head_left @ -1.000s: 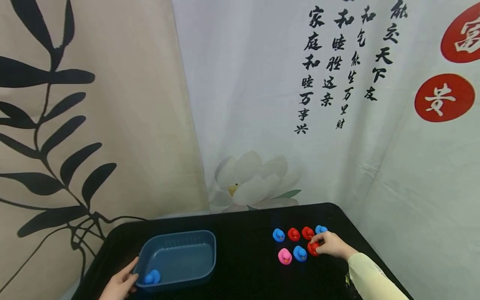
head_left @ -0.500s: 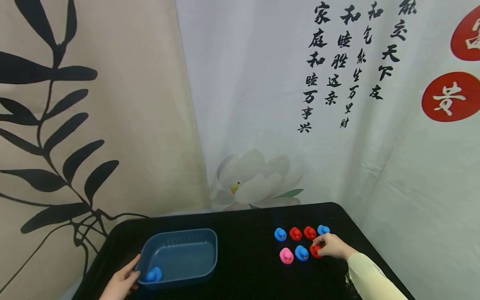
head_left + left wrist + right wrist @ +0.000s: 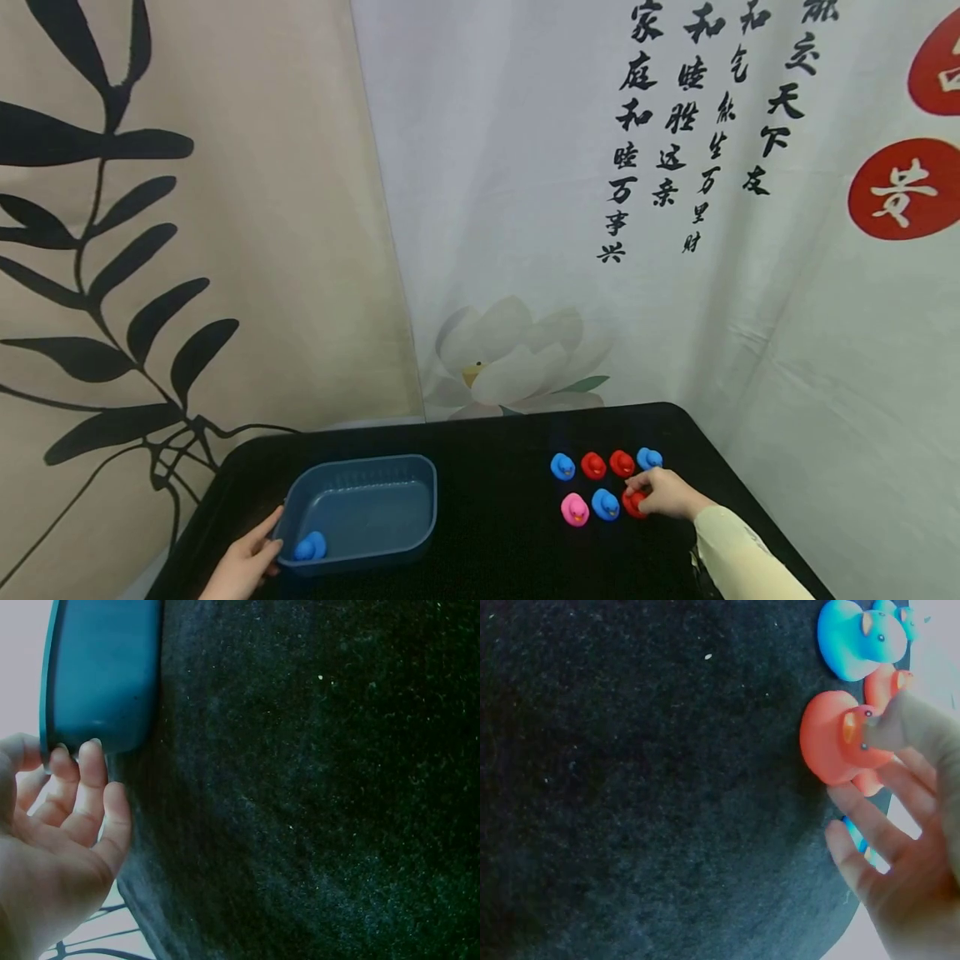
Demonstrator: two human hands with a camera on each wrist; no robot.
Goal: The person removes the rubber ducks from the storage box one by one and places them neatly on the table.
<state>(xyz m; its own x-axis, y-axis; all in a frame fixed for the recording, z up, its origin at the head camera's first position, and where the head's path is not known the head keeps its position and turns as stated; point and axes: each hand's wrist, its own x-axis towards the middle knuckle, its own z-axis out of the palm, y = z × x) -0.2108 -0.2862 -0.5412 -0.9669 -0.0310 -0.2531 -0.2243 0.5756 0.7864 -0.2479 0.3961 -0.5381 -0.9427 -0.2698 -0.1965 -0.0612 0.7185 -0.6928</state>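
My left hand [image 3: 243, 560] pinches the near left corner of a blue plastic bin [image 3: 375, 550]; in the left wrist view its fingers [image 3: 91, 772] lie against the outer wall below the rim. A blue rubber duck [image 3: 310, 546] sits inside the bin at that corner. My right hand [image 3: 667, 493] holds a red rubber duck [image 3: 634, 503] at the right end of the near row, thumb on its head and fingers behind it. Left of it are another blue duck [image 3: 605, 504] and a pink duck [image 3: 575, 509].
Behind stands a far row: a blue duck [image 3: 562, 467], two red ducks, the nearer-right red one [image 3: 622, 464], and a blue duck [image 3: 649, 458] at the right end. All rest on a black cloth-covered table [image 3: 495, 475]. A printed curtain [image 3: 510, 208] hangs behind the table.
The head view has shifted slightly, so the scene sits a little further right. Both hands keep their places, the left at the bin and the right at the red duck.
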